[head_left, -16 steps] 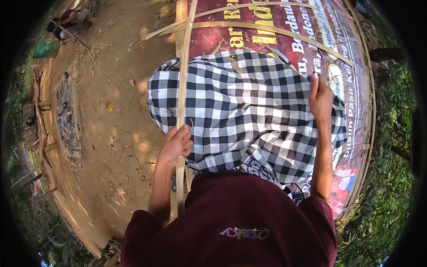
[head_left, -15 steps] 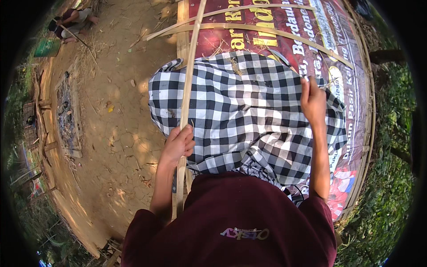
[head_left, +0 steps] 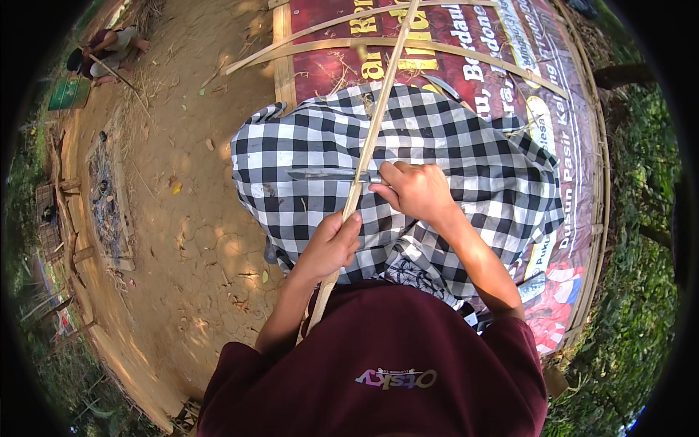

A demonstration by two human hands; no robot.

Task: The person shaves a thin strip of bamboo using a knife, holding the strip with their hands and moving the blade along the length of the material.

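An outdoor platform wears a dark red printed banner with yellow and white lettering, framed by a wooden board at its left edge and bamboo poles along its right. Two pale strips cross the far part of the banner, their left ends jutting past the board. Dry shavings litter it near a curved blade, which lies just beyond the rumpled black-and-white checked cloth spread across the middle.
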